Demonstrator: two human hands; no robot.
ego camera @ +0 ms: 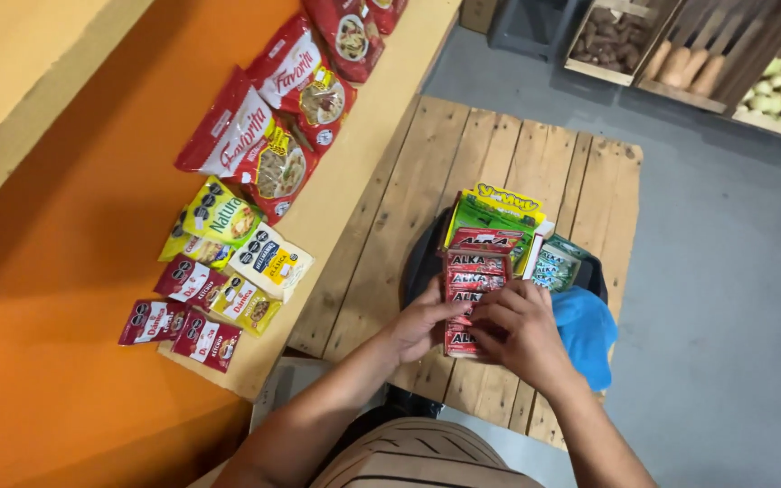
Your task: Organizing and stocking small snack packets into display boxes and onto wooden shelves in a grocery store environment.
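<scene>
Both my hands hold a strip of red sachets over a dark bag on a wooden pallet. My left hand grips the strip's lower left edge. My right hand pinches its lower right part, covering the bottom sachets. Behind the strip stand a green packet with a yellow top and green-and-white packets. A blue plastic piece lies at my right wrist.
A wooden shelf on the left carries red-and-white pasta bags, yellow pouches and small red sachets, against an orange wall. Crates of vegetables stand at the top right on the grey floor.
</scene>
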